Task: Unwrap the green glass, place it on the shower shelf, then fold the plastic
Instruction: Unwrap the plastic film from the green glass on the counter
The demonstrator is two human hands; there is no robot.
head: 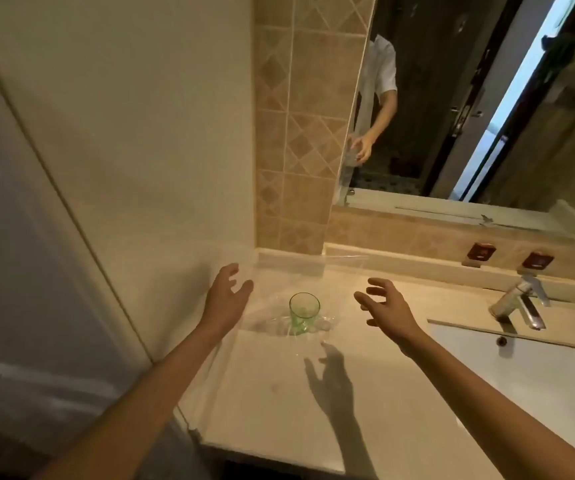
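A small green glass (303, 312) stands upright on the beige vanity counter (279, 403), near its back left corner. Clear plastic (272, 323) lies crumpled flat around the base of the glass, and its far edge reaches toward the back wall. My left hand (225, 301) hovers just left of the glass, fingers spread, holding nothing. To the right of the glass, my right hand (384, 308) is also spread and empty. Neither hand touches the glass. No shower shelf is in view.
A white sink basin (521, 368) with a chrome faucet (518, 304) sits at the right of the counter. A mirror (469, 98) hangs above it, beside a tiled wall (296, 133). A plain wall and a panel (36, 237) close in the left side.
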